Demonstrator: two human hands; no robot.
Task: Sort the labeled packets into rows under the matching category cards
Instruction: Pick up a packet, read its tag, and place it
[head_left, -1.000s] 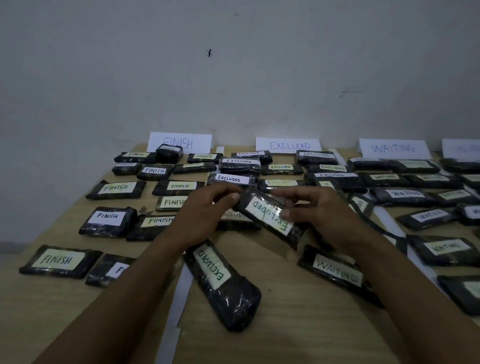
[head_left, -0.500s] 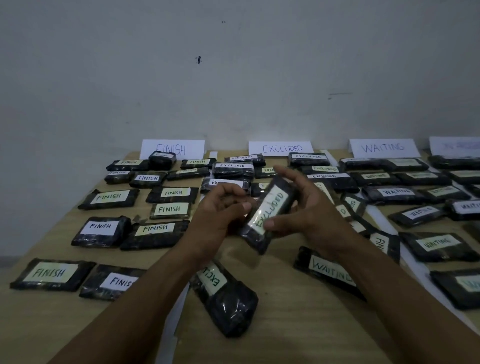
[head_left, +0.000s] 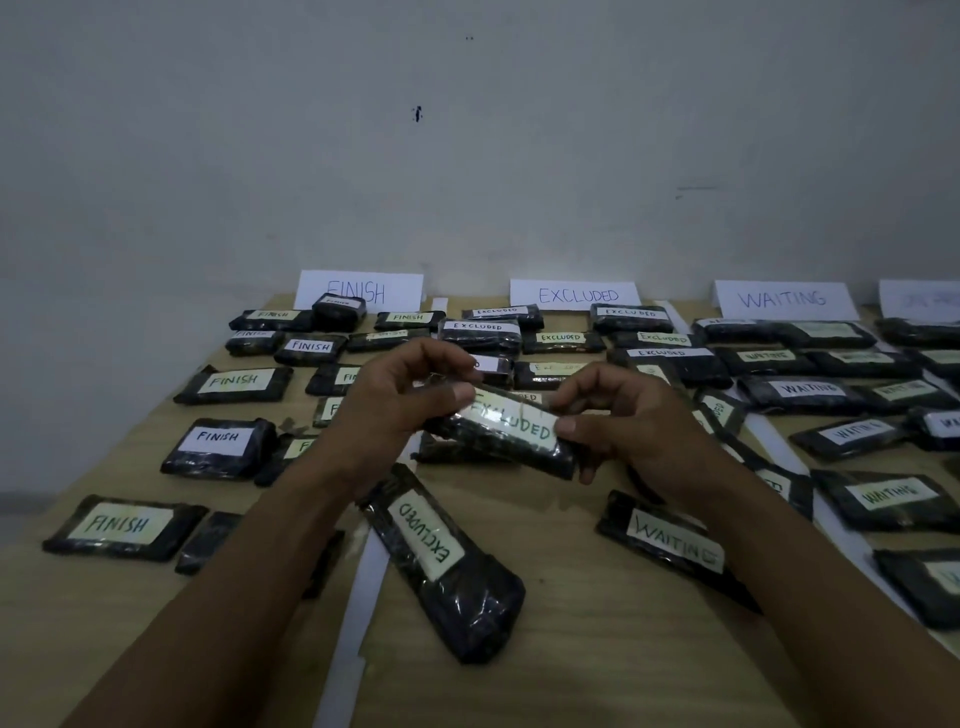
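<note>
At the far left of the desk (head_left: 597, 649) I see the FINISH card (head_left: 358, 291) with packets in rows below it. Nearer the middle, the left hand (head_left: 395, 410) pinches one end of an EXCLUDED packet (head_left: 511, 428) held above the desk. The right hand (head_left: 628, 415) pinches its other end. Farther right stands the WAITING card (head_left: 784, 300).

A fourth category card (head_left: 922, 299), at three o'clock of the WAITING card (head_left: 784, 300), is cut by the right edge; its writing is blurred past reading. The FINISH card (head_left: 358, 291) is overlapped at seven o'clock by a small packet (head_left: 338, 307). The ends of the held EXCLUDED packet (head_left: 511, 431) are covered by the left hand (head_left: 387, 410) and right hand (head_left: 623, 421). Three FINISH labels (head_left: 345, 375) behind the left hand and wrist are hidden past their first letters.
</note>
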